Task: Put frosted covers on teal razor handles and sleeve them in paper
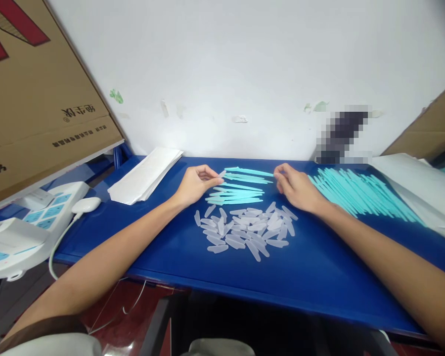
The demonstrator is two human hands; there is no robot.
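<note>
My left hand (196, 183) pinches the clear-capped tip of a long teal plastic stick (249, 172) that lies across the blue table (311, 277). The other end of that stick meets the closed fingers of my right hand (295, 187). Just below the stick lies a small stack of teal sticks with clear caps (237, 194). Nearer to me is a heap of several loose translucent caps (244, 230). A large fan of uncapped teal sticks (359, 193) spreads to the right of my right hand.
A stack of white sheets (144, 174) lies at the table's back left. A white power strip with a plug (55, 207) sits left of the table, under a tilted cardboard box (40, 94). White sheets (411, 183) and another box (430, 128) stand at right.
</note>
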